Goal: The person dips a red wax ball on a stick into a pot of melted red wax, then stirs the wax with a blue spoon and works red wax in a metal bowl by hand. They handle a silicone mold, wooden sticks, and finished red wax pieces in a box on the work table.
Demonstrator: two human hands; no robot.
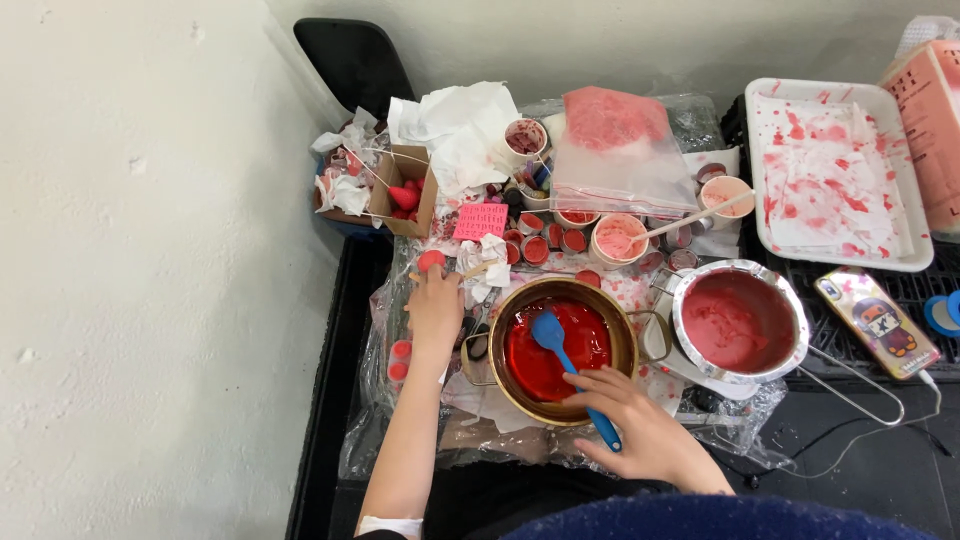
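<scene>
The round brass-coloured metal pot point(566, 350) looks dulled at its rim, and the red liquid point(545, 352) in it shines wet and glossy. The blue spatula point(560, 352) has a smooth, matt, rubbery-looking blade. The silver metal bowl point(740, 322) has a bright polished rim. Crumpled white tissue paper point(462, 130) is soft and matt. Clear plastic sheeting point(372, 420) over the worktop is wrinkled and shiny. The white plastic tray point(838, 175) holds stained paper.

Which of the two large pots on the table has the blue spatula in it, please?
The brass-coloured pot of bright red liquid, under the right hand; the steel pot holds paler pink paste.
</scene>
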